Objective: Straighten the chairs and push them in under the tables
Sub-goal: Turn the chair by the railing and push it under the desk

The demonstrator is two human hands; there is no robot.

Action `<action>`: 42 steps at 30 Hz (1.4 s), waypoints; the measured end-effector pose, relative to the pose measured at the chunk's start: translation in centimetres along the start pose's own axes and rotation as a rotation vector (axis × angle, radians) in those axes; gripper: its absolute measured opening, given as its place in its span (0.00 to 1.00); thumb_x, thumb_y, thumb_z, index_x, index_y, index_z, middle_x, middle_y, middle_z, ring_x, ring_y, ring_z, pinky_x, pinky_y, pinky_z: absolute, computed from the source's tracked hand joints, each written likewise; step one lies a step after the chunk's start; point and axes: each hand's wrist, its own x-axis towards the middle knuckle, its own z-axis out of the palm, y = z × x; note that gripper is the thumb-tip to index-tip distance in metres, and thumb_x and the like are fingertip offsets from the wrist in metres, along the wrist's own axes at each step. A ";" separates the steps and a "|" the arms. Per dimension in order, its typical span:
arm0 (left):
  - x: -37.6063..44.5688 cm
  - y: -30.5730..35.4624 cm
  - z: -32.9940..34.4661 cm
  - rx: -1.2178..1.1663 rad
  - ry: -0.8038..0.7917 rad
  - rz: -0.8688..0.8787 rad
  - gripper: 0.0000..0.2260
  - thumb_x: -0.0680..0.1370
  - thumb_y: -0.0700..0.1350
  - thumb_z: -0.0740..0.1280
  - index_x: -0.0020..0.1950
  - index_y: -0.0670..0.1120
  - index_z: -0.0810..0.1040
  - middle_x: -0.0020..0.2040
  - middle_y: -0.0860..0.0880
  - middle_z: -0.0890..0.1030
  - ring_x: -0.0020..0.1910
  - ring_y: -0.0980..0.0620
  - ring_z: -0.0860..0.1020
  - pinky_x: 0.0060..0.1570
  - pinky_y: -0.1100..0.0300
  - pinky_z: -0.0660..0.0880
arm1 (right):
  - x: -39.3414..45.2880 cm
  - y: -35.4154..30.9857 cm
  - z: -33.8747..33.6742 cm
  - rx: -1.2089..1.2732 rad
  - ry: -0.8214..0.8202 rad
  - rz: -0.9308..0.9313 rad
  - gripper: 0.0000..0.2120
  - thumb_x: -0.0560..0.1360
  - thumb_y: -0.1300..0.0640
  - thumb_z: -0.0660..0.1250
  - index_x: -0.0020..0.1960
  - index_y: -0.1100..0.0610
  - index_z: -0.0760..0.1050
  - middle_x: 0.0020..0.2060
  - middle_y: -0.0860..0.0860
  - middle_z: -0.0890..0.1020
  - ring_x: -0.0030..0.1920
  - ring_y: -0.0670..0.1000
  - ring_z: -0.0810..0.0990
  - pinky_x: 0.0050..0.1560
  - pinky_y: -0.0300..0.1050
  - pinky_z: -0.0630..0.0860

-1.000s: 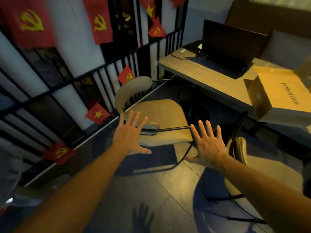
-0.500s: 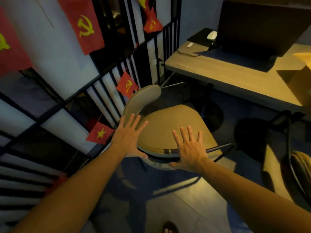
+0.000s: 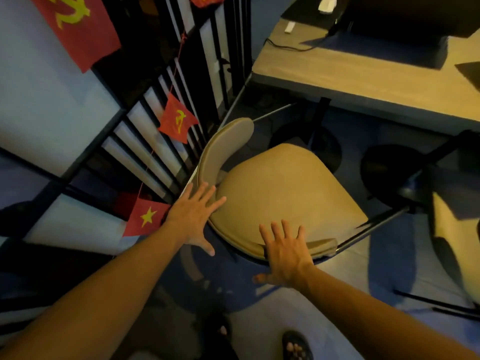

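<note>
A tan padded chair on a black metal frame stands turned sideways beside the wooden table, its curved backrest toward the railing. My left hand hovers with fingers spread at the seat's left edge, just below the backrest's lower end. Fingers apart, my right hand lies over the seat's near edge by the armrest pad. Neither hand holds anything. A second tan chair is cut off at the right edge.
A black metal railing hung with small red flags runs close along the chair's left side. An open laptop and a cable lie on the table. Round black table bases sit on the floor under it. My feet show at the bottom.
The view has closed in over the chair. Both open hands have come nearer to the seat, the right one now over its near edge, the left by the backrest.
</note>
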 end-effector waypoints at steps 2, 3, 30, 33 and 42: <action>1.7 -1.0 0.6 0.048 -0.007 0.082 0.62 0.58 0.81 0.64 0.80 0.52 0.39 0.81 0.42 0.43 0.79 0.40 0.41 0.73 0.38 0.38 | 1.0 -1.6 -0.2 0.049 -0.047 0.060 0.51 0.66 0.25 0.65 0.78 0.53 0.55 0.73 0.59 0.65 0.72 0.64 0.60 0.68 0.71 0.57; 2.6 -1.5 0.7 0.077 0.000 0.115 0.59 0.60 0.78 0.67 0.81 0.52 0.45 0.81 0.42 0.47 0.79 0.41 0.43 0.73 0.37 0.37 | 1.4 -2.2 -0.4 0.059 -0.055 0.086 0.44 0.68 0.28 0.66 0.75 0.52 0.62 0.70 0.57 0.69 0.70 0.63 0.64 0.66 0.68 0.61; 5.6 15.1 -5.2 -0.068 0.044 0.307 0.19 0.74 0.58 0.70 0.55 0.43 0.80 0.53 0.44 0.82 0.55 0.44 0.77 0.64 0.49 0.64 | -4.4 16.7 3.1 -0.089 -0.005 0.008 0.22 0.72 0.45 0.70 0.64 0.46 0.74 0.59 0.48 0.81 0.61 0.56 0.75 0.58 0.53 0.63; 5.7 17.3 -5.9 -0.080 0.048 0.327 0.18 0.75 0.57 0.69 0.54 0.43 0.80 0.52 0.44 0.82 0.53 0.44 0.78 0.60 0.51 0.67 | -5.0 18.7 3.7 -0.109 -0.002 0.003 0.23 0.72 0.45 0.70 0.66 0.45 0.74 0.60 0.48 0.81 0.62 0.55 0.74 0.61 0.54 0.64; 8.6 16.8 -6.9 -0.045 0.078 0.314 0.24 0.74 0.62 0.69 0.57 0.43 0.79 0.54 0.45 0.82 0.53 0.44 0.78 0.57 0.50 0.69 | -3.5 20.8 2.2 -0.178 0.047 -0.008 0.19 0.71 0.43 0.69 0.60 0.45 0.77 0.53 0.48 0.82 0.56 0.55 0.76 0.55 0.53 0.63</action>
